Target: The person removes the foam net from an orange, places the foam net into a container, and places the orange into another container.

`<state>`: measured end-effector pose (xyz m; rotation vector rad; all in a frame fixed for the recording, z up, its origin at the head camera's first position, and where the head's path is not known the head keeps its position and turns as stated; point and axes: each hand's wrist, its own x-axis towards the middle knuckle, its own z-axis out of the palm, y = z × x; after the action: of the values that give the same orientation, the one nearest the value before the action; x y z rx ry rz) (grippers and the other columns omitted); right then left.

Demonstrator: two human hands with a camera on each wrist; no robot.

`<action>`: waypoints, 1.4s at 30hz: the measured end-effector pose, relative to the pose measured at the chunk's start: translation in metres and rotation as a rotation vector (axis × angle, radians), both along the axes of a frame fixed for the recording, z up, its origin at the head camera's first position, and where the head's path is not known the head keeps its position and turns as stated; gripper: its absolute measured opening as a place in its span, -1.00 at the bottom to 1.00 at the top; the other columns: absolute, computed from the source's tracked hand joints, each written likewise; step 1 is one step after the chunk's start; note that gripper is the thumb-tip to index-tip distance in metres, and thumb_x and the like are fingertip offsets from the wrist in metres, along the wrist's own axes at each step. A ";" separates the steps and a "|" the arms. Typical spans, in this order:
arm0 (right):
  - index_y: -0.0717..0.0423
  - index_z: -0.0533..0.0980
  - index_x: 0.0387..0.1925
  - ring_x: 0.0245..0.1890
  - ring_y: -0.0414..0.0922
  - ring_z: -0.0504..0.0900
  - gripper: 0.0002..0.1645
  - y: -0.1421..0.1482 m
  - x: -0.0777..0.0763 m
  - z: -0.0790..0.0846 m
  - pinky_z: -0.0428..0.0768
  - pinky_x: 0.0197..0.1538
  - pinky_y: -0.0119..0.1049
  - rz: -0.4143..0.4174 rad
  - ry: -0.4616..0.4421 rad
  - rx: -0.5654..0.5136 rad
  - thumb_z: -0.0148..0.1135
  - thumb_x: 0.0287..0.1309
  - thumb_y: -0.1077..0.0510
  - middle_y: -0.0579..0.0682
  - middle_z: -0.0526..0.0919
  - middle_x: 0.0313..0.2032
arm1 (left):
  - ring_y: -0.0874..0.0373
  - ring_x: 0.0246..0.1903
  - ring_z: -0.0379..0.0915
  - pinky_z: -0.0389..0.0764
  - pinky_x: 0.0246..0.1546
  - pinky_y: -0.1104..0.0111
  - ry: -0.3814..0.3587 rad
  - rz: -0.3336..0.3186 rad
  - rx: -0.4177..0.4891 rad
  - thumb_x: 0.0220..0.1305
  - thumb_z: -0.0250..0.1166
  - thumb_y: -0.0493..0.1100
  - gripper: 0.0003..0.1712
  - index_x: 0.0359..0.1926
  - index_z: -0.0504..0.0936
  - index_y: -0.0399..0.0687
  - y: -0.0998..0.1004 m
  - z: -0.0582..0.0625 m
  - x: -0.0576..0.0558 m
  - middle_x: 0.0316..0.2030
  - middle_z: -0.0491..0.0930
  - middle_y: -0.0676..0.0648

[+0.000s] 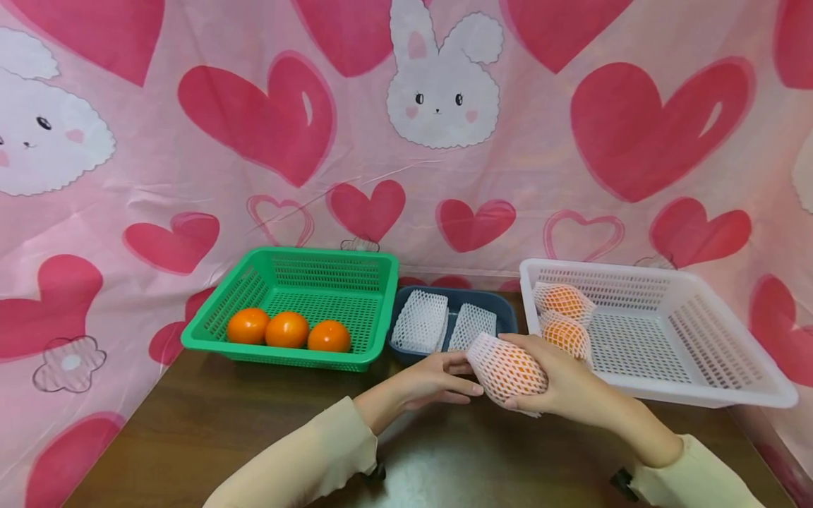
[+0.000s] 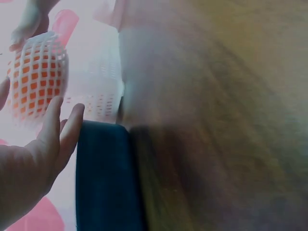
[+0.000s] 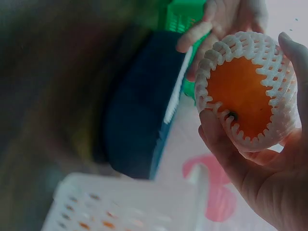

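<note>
An orange in a white foam net sleeve [image 1: 510, 372] is held up over the table by my right hand [image 1: 565, 381]. In the right wrist view, thumb and fingers curl round the netted orange [image 3: 240, 96], whose stem end shows bare through the sleeve's opening. My left hand [image 1: 435, 382] is at the other end of the sleeve, its fingers extended and loosely bent. In the left wrist view, the fingertips of the left hand [image 2: 36, 149] come right up to the netting.
A green basket [image 1: 288, 358] at left holds three bare oranges [image 1: 287, 329]. Foam net sleeves [image 1: 420, 321] lie in a dark blue tray [image 1: 506, 310] behind the hands. The white basket [image 1: 699, 395] at right holds two netted oranges [image 1: 564, 301]. A heart-patterned cloth [image 1: 356, 141] hangs behind.
</note>
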<state>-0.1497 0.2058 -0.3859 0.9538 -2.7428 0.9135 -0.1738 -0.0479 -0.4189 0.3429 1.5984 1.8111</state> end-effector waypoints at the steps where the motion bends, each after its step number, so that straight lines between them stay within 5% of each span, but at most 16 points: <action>1: 0.04 0.39 0.39 0.05 -0.09 0.56 0.04 -0.001 0.001 -0.004 0.61 0.03 -0.01 0.007 -0.013 -0.010 0.62 -0.06 -0.25 -0.03 0.57 0.17 | -0.01 0.14 0.55 0.49 0.23 -0.03 -0.005 0.004 0.002 0.35 0.29 -0.34 -0.30 0.47 0.33 -0.27 -0.002 -0.002 0.001 0.30 0.50 -0.21; 12: 0.03 0.32 0.42 0.08 -0.08 0.54 -0.02 -0.021 0.004 -0.042 0.58 0.06 -0.18 0.074 -0.187 -0.110 0.57 0.06 -0.16 0.03 0.52 0.22 | 0.07 -0.02 0.59 0.57 0.16 0.11 -0.039 0.117 0.041 0.34 0.28 -0.40 -0.44 0.35 0.45 -0.40 -0.017 -0.018 0.004 0.10 0.64 -0.21; 22: 0.18 0.15 0.50 0.10 0.11 0.52 0.01 -0.025 -0.006 -0.055 0.59 0.00 -0.21 0.118 -0.499 -0.187 0.48 0.20 0.00 0.26 0.46 0.22 | 0.12 -0.11 0.60 0.61 0.11 0.14 0.015 0.158 0.025 0.34 0.30 -0.41 -0.52 0.25 0.52 -0.48 -0.022 -0.029 0.007 0.02 0.67 -0.20; 30: 0.16 0.12 0.50 0.11 0.04 0.54 0.02 -0.032 -0.012 -0.084 0.60 0.02 -0.14 0.174 -0.428 -0.209 0.49 0.21 0.00 0.22 0.46 0.24 | 0.13 -0.17 0.62 0.67 -0.01 0.14 0.012 0.222 -0.083 0.29 0.35 -0.43 -0.57 0.18 0.60 -0.48 -0.027 -0.028 0.003 -0.11 0.69 -0.12; 37: 0.29 0.19 0.46 0.15 0.14 0.52 -0.12 -0.038 -0.011 -0.065 0.57 0.10 -0.13 0.170 -0.450 -0.180 0.37 0.34 -0.01 0.29 0.48 0.24 | 0.14 -0.20 0.62 0.69 -0.04 0.14 0.016 0.237 -0.098 0.30 0.34 -0.44 -0.61 0.14 0.62 -0.50 -0.030 -0.032 -0.002 -0.14 0.70 -0.11; 42: 0.26 0.40 0.37 0.14 0.03 0.56 -0.30 -0.041 -0.016 -0.059 0.56 0.15 -0.09 0.095 -0.375 -0.142 0.30 0.39 -0.05 0.18 0.59 0.20 | 0.15 -0.19 0.61 0.68 -0.03 0.14 0.023 0.206 -0.094 0.32 0.33 -0.42 -0.60 0.16 0.61 -0.48 -0.030 -0.032 -0.002 -0.08 0.71 -0.14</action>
<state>-0.1652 0.1652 -0.4449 0.9809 -2.8924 1.4137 -0.1761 -0.0778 -0.4513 0.1608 1.7836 1.8808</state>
